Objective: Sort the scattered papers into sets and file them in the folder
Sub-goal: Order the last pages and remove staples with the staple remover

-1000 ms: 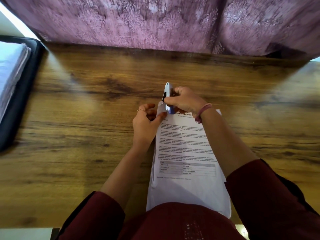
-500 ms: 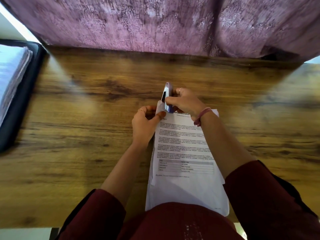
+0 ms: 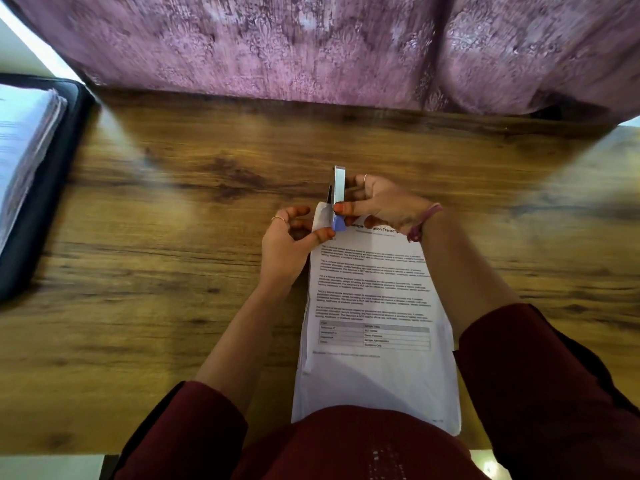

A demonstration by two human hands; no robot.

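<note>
A stack of printed papers point(image 3: 374, 306) lies on the wooden table in front of me, its near end against my body. My left hand point(image 3: 287, 244) pinches the stack's top left corner, which is lifted a little. My right hand point(image 3: 384, 206) grips a small stapler point(image 3: 337, 194) with a silver top and a blue end, held on edge with its jaw over that same corner. A black folder point(image 3: 38, 202) lies open at the far left with a thick pile of sheets point(image 3: 24, 147) in it.
The wooden table point(image 3: 173, 271) stretches wide on both sides of the papers. A purple patterned curtain point(image 3: 311, 46) hangs along the table's far edge. Part of a pale surface point(image 3: 48, 467) shows at the lower left, below the table's near edge.
The stapler has turned more upright in my right hand, its silver top now facing me. Both hands and the paper corner have stayed in nearly the same place.
</note>
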